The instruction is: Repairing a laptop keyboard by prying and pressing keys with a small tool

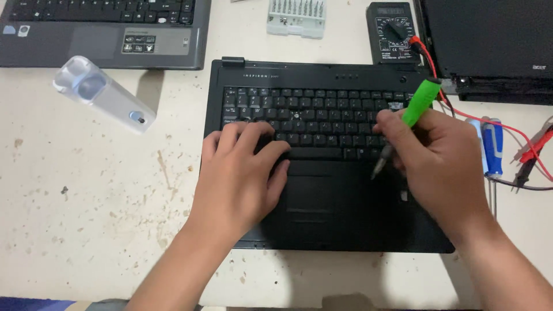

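Now | left hand (pixel 242 173) flat, fingers spread on black laptop (pixel 322 190) keys | right hand (pixel 443 161) fingers gripping green screwdriver (pixel 412 112), tilted

Surface: pale cream table (pixel 86 190), scuffed and flecked with brown marks
Light: soft, even, faint shadows under objects
Near edge: blue strip (pixel 29 304), possibly cloth

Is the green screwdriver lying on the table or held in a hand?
Held. The right hand grips the green screwdriver above the black laptop, tip pointing down towards the palm rest, not lying on the table.
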